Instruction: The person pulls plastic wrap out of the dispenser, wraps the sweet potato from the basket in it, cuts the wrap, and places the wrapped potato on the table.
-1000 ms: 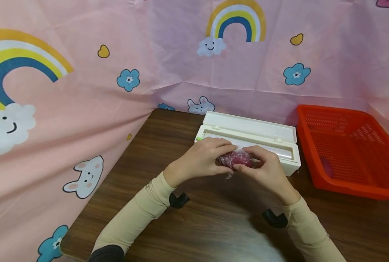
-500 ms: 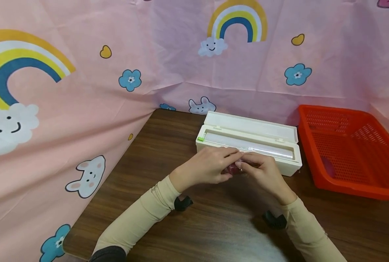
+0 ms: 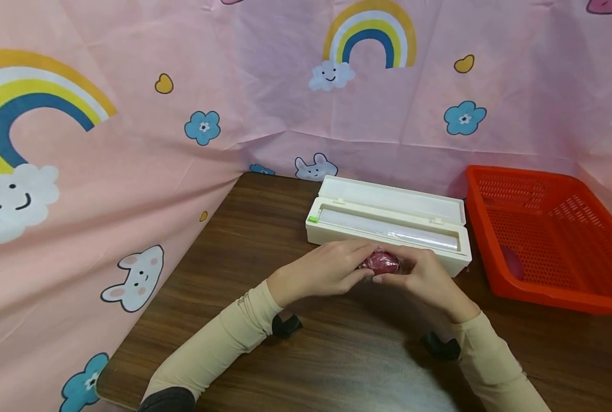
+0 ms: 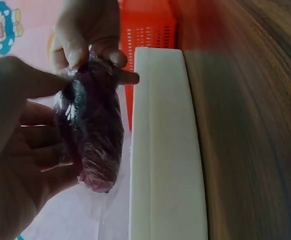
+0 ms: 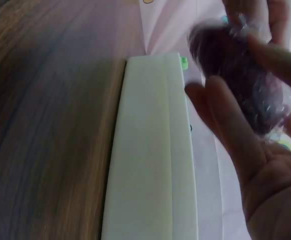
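Observation:
An oblong, dark purple-red vegetable [image 3: 382,262], its exact kind unclear, is wrapped in shiny, crinkled cling film. Both hands hold it up in front of the cling film box. My left hand [image 3: 328,268] grips its left end, thumb on the near side and fingers behind, as the vegetable [image 4: 93,125] shows in the left wrist view. At the other end, my right hand [image 3: 423,278] has its thumb low in front and its fingers over the top. The right wrist view shows the wrapped vegetable [image 5: 240,75] between the fingers of both hands, slightly blurred.
Just behind the hands lies the white cling film box [image 3: 388,229], lid raised, with a roll [image 3: 388,224] inside and a green slider [image 3: 313,218]. An orange-red basket [image 3: 553,294] stands at right, a purple oval thing [image 3: 512,263] inside. Pink printed cloth [image 3: 264,68] hangs behind the table.
Both hands have come slightly nearer and lower, away from the box. They have turned the wrapped vegetable and shifted their fingers on it, so more of it shows than half a second ago.

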Tool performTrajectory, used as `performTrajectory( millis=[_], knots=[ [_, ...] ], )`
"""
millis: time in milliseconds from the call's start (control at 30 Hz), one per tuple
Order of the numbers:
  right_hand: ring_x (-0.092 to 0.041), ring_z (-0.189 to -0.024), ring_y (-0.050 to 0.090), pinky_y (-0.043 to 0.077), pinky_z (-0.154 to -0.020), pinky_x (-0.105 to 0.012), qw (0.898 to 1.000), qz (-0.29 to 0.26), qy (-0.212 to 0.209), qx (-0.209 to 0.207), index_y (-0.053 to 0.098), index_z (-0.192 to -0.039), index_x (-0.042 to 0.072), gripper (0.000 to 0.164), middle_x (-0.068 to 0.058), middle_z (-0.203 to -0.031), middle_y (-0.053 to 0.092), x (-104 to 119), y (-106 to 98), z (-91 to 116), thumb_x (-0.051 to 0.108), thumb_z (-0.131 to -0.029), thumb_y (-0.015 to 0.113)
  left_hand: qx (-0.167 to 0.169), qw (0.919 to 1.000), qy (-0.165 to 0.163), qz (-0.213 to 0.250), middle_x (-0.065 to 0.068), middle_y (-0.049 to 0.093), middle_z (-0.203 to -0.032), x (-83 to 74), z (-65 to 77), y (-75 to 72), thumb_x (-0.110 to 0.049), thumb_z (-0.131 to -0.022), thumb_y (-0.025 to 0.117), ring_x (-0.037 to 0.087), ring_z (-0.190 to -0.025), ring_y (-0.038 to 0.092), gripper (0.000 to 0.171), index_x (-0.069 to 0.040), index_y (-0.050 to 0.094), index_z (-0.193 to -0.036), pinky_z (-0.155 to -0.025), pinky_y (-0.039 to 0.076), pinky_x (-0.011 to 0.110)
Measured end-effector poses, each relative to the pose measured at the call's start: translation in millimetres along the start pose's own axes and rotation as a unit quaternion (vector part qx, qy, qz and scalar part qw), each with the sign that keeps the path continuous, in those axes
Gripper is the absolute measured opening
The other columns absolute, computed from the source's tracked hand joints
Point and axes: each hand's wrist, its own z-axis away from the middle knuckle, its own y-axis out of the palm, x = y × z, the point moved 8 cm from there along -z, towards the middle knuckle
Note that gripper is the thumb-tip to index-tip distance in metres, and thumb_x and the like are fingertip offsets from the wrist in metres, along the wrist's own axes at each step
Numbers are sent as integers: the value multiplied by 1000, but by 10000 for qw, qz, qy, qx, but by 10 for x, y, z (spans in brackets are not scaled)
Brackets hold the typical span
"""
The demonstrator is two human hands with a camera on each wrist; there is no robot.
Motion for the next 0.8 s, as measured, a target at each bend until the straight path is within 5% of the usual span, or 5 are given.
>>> performTrajectory(
  millis=[200,400,500,667,800],
  knots=[
    [-9,-83,67,55,-71,-24,9997,-114,69,202,74,-126,22,46,4,-107,77,-60,48,1,25,-82,86,351,9988,-328,29,3,66,-126,11,16,32,-27,-92,76,11,-106,65,54,-8,56,-138,-91,55,28],
    [-8,-85,66,55,-74,-25,9993,254,-159,208,74,-124,16,47,2,-106,77,-28,120,-16,21,-80,88,488,9971,-452,-372,2,70,-113,34,32,67,-24,-91,76,11,-98,67,44,-8,61,-129,-85,57,29],
    [-12,-88,72,58,-75,-28,9995,213,13,214,69,-131,13,54,-7,-116,75,-31,121,-15,21,-81,87,401,9936,-660,-819,1,72,-108,126,52,-26,-25,-87,77,12,-99,66,39,-9,65,-121,-83,57,29],
    [-17,-86,77,59,-73,-29,9991,-17,434,22,70,-126,6,42,-15,-113,76,-26,-42,18,21,-89,80,205,9755,-1895,-1099,4,70,-104,563,227,-424,-25,-77,78,20,-99,64,39,-9,67,-111,-82,57,38],
    [-9,-77,72,57,-67,-25,9982,136,552,-211,76,-109,8,20,-8,-96,78,-10,-250,46,20,-93,75,228,9434,-3164,-967,11,65,-100,1117,558,-648,-24,-78,76,28,-87,64,42,-3,62,-111,-76,56,47]
  ],
)
